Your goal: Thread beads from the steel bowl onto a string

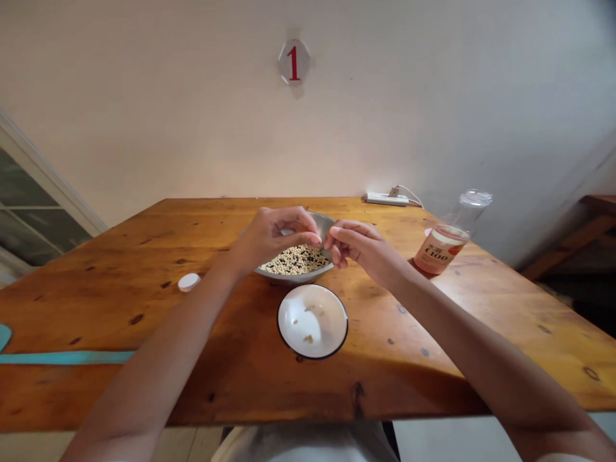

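Note:
A metal bowl (323, 224) of mixed light and dark beans (296, 260) sits mid-table. My left hand (272, 236) hovers over it with fingers curled and fingertips pinched together. My right hand (359, 247) is just to the right, its fingertips pinched too and almost touching the left hand's. What either pinch holds is too small to make out. In front of the bowl stands a white dish with a dark rim (339, 337) holding a few small pale bits (308, 338).
On the wooden table (433, 359) a clear bottle with an orange label (445, 244) stands to the right. A white cap (188, 282) lies at the left. A power strip (386, 199) rests against the wall. Teal tape (67, 357) runs along the left front.

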A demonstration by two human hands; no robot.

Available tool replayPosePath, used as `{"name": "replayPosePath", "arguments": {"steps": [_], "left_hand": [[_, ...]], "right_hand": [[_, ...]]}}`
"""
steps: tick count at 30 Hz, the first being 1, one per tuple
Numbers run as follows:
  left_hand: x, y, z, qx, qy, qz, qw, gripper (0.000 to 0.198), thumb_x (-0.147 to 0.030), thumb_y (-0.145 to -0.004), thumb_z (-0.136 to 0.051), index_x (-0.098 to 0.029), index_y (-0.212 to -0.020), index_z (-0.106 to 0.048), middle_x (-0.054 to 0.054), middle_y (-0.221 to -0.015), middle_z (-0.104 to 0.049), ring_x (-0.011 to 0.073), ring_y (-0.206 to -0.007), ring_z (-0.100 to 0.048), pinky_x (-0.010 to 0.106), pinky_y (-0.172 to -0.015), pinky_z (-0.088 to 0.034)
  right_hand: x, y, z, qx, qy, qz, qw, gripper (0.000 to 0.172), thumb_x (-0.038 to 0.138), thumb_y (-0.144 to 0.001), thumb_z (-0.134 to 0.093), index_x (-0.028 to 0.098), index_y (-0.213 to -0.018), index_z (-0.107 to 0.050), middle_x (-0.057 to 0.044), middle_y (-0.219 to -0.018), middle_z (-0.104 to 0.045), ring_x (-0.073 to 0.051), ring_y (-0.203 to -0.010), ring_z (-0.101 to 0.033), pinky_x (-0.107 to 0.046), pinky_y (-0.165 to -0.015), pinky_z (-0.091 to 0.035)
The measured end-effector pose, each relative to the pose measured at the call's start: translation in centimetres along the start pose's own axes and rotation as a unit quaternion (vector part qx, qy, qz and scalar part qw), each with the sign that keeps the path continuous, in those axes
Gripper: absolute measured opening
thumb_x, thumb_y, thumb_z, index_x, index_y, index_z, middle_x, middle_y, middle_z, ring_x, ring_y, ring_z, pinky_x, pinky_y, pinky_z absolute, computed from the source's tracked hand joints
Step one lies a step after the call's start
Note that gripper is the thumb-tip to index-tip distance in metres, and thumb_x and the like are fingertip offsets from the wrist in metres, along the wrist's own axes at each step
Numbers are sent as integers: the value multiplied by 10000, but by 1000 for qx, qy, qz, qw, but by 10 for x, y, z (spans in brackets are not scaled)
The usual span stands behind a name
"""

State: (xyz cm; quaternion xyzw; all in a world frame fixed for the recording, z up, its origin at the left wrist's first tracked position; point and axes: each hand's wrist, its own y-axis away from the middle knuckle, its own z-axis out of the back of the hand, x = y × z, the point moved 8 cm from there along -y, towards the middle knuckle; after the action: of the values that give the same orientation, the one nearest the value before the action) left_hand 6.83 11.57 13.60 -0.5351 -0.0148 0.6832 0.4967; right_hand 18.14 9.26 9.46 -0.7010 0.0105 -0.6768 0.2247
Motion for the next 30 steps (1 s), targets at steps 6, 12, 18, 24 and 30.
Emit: {"name": "replayPosePath", "arguments": {"steps": [6,12,18,24,30], "left_hand": [[18,-4,-2,-90,113,21,989,182,-312,-725,-719,-154,-722,-630,-19,-657,-643,90,-622,-600,229,-634,-486],[37,-5,-5,-123,158,96,975,243,-398,-719,-713,-164,-778,-678,9,-729,-693,111,-690,-644,237,-684,-515],[37,-2,-8,-126,211,152,957,303,-463,-725,-694,-167,-784,-709,38,-775,-713,122,-722,-665,249,-721,-534],[28,-2,-8,-125,167,117,971,218,-313,-661,-776,-192,-835,-727,30,-858,-727,148,-829,-663,291,-820,-519],[19,-2,-11,-122,101,67,985,207,-287,-718,-725,-171,-888,-694,42,-911,-718,157,-878,-666,298,-854,-522]], "right_hand": [[-2,-1,2,-8,-59,12,998,214,308,-867,-547,161,-724,-607,42,-528,-565,-62,-469,-508,-182,-495,-423],[-3,-2,10,-57,-35,14,998,226,334,-858,-554,160,-727,-612,40,-531,-554,-70,-477,-523,-183,-477,-412],[-1,-1,15,-83,-50,26,995,216,314,-867,-549,161,-730,-617,45,-524,-550,-60,-468,-514,-180,-492,-415],[0,-1,16,-85,-43,25,995,230,320,-863,-544,163,-708,-608,50,-524,-539,-60,-474,-512,-184,-509,-420],[7,-1,10,-67,18,36,997,240,335,-841,-559,160,-680,-590,36,-537,-545,-74,-508,-511,-192,-506,-418]]}}
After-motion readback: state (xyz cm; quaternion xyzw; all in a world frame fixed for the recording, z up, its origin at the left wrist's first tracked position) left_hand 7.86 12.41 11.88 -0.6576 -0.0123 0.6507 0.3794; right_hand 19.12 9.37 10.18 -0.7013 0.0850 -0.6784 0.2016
